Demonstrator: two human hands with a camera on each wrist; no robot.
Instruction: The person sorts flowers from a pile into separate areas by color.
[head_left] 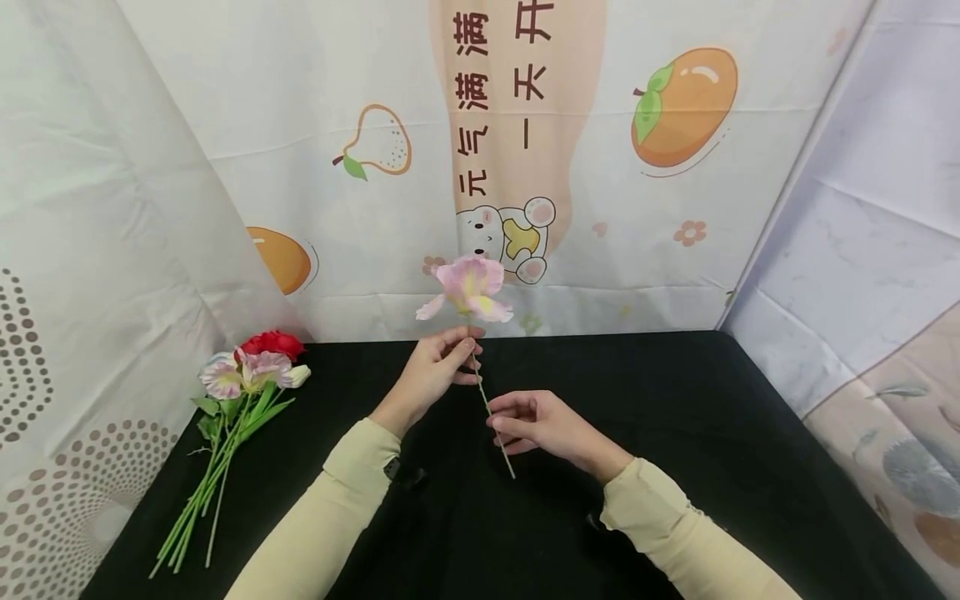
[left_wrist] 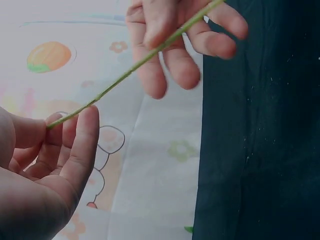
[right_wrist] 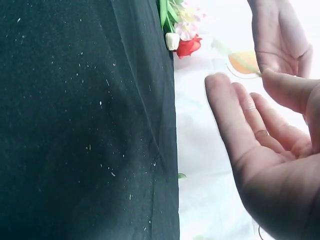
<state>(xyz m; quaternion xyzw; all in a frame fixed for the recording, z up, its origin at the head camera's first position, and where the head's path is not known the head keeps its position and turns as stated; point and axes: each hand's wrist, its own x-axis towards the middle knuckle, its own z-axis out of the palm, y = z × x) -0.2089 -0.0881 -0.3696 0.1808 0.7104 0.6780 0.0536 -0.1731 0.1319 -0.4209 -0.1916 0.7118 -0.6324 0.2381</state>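
Note:
A pink artificial iris [head_left: 472,287] with yellow on its petals stands upright in the head view, its thin green stem [head_left: 483,396] slanting down to the right. Just under the bloom, my left hand [head_left: 438,367] pinches the stem between thumb and fingers. Lower down, my right hand [head_left: 551,427] holds the stem near its bottom end, thumb against it. In the left wrist view the stem [left_wrist: 120,80] runs from the left fingers across the spread right fingers [left_wrist: 182,70]. The bloom is out of both wrist views.
At the left of the black-covered table [head_left: 645,383] lies a bunch of artificial flowers: a red bloom [head_left: 273,343], pinkish blooms [head_left: 262,371], a white bud [head_left: 298,377] and several green stems [head_left: 202,492]. A white printed curtain [head_left: 315,75] hangs behind.

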